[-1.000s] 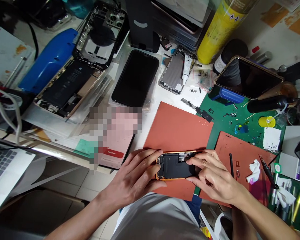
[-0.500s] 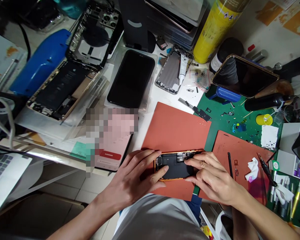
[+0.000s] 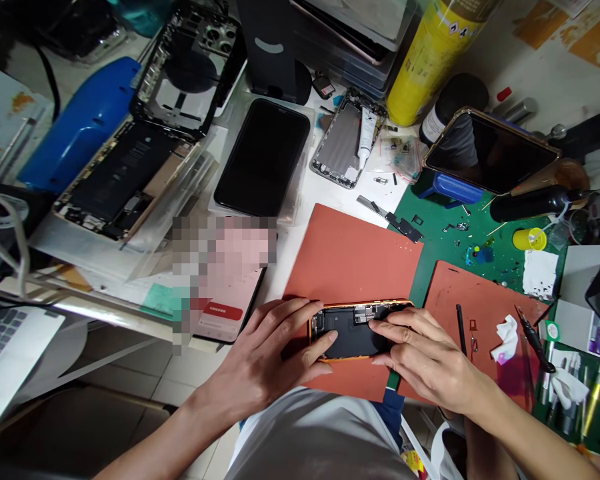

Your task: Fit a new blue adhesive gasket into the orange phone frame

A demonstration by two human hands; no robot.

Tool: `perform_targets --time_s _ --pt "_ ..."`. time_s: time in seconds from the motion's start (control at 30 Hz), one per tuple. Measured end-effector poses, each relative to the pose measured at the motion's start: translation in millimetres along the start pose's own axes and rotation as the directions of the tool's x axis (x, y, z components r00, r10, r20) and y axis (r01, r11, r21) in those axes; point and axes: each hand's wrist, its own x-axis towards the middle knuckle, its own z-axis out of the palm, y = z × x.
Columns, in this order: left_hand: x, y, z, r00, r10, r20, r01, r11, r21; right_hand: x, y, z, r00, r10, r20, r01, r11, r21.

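Observation:
An opened phone (image 3: 353, 340) with an orange frame lies on the red-brown mat (image 3: 355, 257), its black battery and small metal parts exposed. My left hand (image 3: 280, 340) grips its left end, fingers along the far edge and thumb resting over the battery. At the other end is my right hand (image 3: 425, 350), with fingertips pressed on the inner parts near the top right and the thumb by the near edge. The right hand covers much of the phone's right end, so whether a small part lies under those fingertips cannot be seen.
A second red-brown mat (image 3: 480, 300) holds a black stick, small parts and a tissue (image 3: 505, 339). Behind lie a black phone (image 3: 265, 157), a stripped phone housing (image 3: 347, 140) and a yellow can (image 3: 430, 63). Tweezers and drivers (image 3: 593, 407) crowd the right edge.
My right hand's fingers have shifted slightly, showing more of the phone's far right corner. My left hand and the phone stay in place.

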Motion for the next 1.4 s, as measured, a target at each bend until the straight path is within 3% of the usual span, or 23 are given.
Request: perform_targets --time_s 0.4,0.5,0.63,0.77,0.83,0.87,0.93,1.0,1.07,1.1,1.2,1.3,1.4 --pt "-1.8 0.5 -0.4 1.0 -0.007 0.017 0.007 1.0 0.006 -5.7 -7.6 1.9 1.0 -0.025 -0.003 0.025 0.992 -0.127" --pt "-2.6 0.7 -0.6 1.0 -0.009 0.02 0.009 1.0 0.011 -9.3 -23.3 4.1 0.996 -0.006 -0.093 -0.007 0.991 -0.137" --pt "-3.6 1.2 -1.2 0.999 -0.01 0.044 0.01 1.0 0.019 -18.1 -55.5 18.3 0.954 0.166 -0.248 -0.178 0.984 -0.025" --pt "-2.7 0.5 -1.6 0.996 0.002 0.089 -0.007 0.999 0.046 -25.6 -83.3 41.0 0.834 0.428 -0.347 -0.408 0.903 0.134" --pt "-1.5 -0.5 -1.4 0.993 0.023 0.114 -0.031 0.997 0.067 -27.0 -92.7 50.9 0.732 0.592 -0.337 -0.535 0.806 0.254" --pt "-0.8 -1.0 -1.1 0.991 0.035 0.126 -0.045 0.996 0.08 -27.0 -96.4 55.1 0.66 0.688 -0.301 -0.597 0.724 0.346" --pt "1.1 -1.7 -0.8 0.99 0.061 0.129 -0.075 0.991 0.109 -25.2 -101.9 61.6 0.49 0.861 -0.137 -0.664 0.47 0.582" --pt "3.8 -0.9 -1.3 0.989 0.082 0.121 -0.098 0.987 0.13 -21.2 -105.0 65.9 0.338 0.934 0.116 -0.615 0.126 0.778" --pt "7.3 2.3 -2.9 0.989 0.094 0.114 -0.108 0.986 0.129 -15.3 -106.3 68.2 0.243 0.922 0.301 -0.481 -0.155 0.863" --pt "9.1 5.1 -3.8 0.989 0.096 0.11 -0.109 0.986 0.123 -11.7 -106.5 68.9 0.208 0.915 0.347 -0.411 -0.24 0.88" --pt "13.1 17.4 -4.7 0.997 0.068 0.047 -0.073 0.992 0.101 1.1 -106.6 70.3 0.173 0.92 0.351 -0.218 -0.311 0.925" --pt "11.6 33.2 0.0 1.0 0.008 -0.024 -0.006 0.996 0.084 14.6 -106.3 72.5 0.172 0.952 0.254 -0.043 -0.251 0.967" --pt "2.9 50.8 9.5 0.994 -0.08 -0.068 0.084 0.995 0.06 23.4 -105.6 76.0 0.128 0.979 0.159 0.051 -0.167 0.985"
